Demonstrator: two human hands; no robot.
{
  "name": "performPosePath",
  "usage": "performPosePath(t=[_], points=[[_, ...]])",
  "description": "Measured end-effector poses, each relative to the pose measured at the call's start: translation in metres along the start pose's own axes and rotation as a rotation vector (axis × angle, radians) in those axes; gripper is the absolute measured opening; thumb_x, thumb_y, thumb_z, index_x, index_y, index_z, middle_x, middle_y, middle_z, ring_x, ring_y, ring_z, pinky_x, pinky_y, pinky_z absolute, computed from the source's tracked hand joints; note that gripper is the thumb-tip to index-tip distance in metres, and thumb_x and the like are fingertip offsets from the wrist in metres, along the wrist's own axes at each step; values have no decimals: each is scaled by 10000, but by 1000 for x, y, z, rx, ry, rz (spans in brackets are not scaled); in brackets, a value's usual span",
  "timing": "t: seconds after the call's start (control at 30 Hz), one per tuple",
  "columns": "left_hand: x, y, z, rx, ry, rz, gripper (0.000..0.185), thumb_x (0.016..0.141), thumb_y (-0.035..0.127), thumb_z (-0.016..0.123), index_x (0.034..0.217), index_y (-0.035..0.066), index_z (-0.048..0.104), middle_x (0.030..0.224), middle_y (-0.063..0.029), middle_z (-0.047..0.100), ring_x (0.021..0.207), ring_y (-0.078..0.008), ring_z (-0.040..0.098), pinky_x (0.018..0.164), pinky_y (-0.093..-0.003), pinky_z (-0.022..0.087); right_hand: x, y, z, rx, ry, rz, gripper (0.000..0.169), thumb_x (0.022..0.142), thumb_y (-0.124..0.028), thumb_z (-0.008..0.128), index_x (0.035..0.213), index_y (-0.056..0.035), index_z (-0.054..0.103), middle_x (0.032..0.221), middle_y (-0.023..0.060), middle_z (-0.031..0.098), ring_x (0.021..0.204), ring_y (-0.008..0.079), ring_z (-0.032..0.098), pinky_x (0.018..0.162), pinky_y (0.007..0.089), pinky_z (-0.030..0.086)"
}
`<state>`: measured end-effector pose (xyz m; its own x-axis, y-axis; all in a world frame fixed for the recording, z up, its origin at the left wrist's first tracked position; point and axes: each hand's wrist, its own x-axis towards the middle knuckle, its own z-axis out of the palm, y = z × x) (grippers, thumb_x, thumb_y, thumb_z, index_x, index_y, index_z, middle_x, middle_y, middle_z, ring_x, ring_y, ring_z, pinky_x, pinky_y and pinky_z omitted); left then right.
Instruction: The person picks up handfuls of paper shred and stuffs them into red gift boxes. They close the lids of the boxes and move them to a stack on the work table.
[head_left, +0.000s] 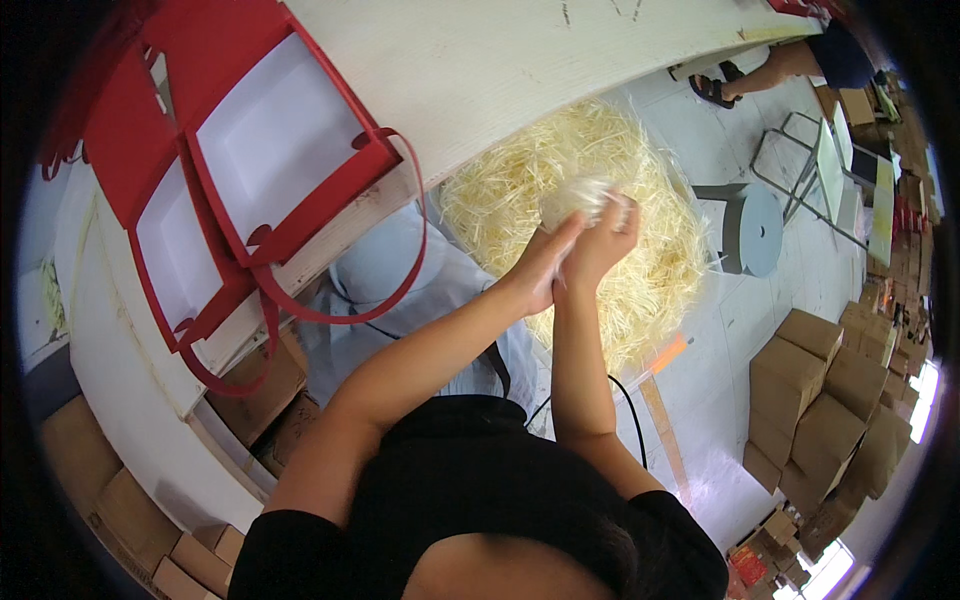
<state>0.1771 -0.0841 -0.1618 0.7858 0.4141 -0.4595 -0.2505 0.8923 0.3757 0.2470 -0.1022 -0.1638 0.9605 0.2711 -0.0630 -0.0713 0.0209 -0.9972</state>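
My left hand and my right hand are pressed together around a wad of pale shredded filler, blurred by motion. Both are over a large heap of cream-yellow shredded filler, which sits in a clear plastic bag beside the table. To the left, a red gift box with a white interior lies with its lid raised at the table's edge. A second red box stands next to it, also with its lid up. Red ribbon handles hang from both boxes over the edge.
The white table runs along the top and left. Cardboard cartons are stacked at the right, more at lower left. A grey roll stands on the floor near a folding metal-framed chair. Another person's leg shows at upper right.
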Motion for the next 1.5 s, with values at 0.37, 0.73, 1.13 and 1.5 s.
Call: performPosePath(t=[0.37, 0.73, 1.13, 1.5], points=[[15, 33, -6, -252, -204, -16, 311, 944, 263, 421, 1197, 86, 450, 1170, -73, 536, 1031, -154, 545, 880, -324, 476, -13, -21, -5, -586, -451, -854, 75, 733, -58, 593, 779, 0, 590, 885, 150, 593, 879, 301, 547, 773, 425, 423], [12, 38, -24, -428, -449, -247, 452, 953, 360, 346, 1227, 13, 439, 1283, -205, 449, 1170, -290, 467, 985, -394, 393, -50, -47, 18, -360, -642, -996, 82, 648, 51, 578, 721, 27, 551, 781, 168, 551, 725, 316, 538, 698, 364, 441], [-14, 55, 9, -379, -25, -131, 357, 844, 398, 607, 761, 58, 539, 714, -103, 585, 629, -208, 585, 592, -344, 507, -62, -50, -1, -68, -460, -871, 245, 736, -91, 566, 946, 35, 563, 996, 213, 573, 972, 389, 571, 881, 480, 432], [-137, 200, 83, 342, -94, 1058, 150, 953, 145, 425, 1057, 40, 448, 982, -47, 500, 869, -76, 472, 795, -217, 390, -45, -205, 98, -156, -955, -746, 334, 688, -146, 690, 978, -1, 607, 916, 186, 608, 872, 284, 587, 749, 322, 464]])
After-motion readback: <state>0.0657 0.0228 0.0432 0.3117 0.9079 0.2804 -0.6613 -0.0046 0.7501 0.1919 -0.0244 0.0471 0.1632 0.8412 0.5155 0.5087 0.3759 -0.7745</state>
